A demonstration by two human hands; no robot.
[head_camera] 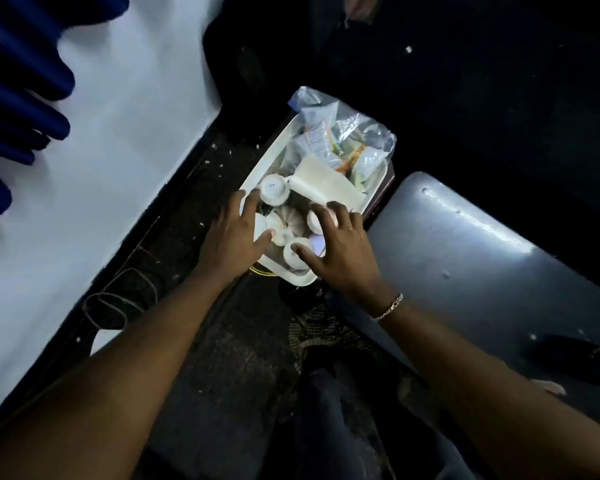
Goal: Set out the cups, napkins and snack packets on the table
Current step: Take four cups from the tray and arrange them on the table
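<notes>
My hands, left (234, 233) and right (340, 249), hovered spread over the tray (257, 168), gripping nothing. The crowded cups (273, 188) could topple if I knocked them.

Both bare arms reach forward, left hand (232, 233) and right hand (340, 249) with fingers spread.

no legible text or labels
</notes>
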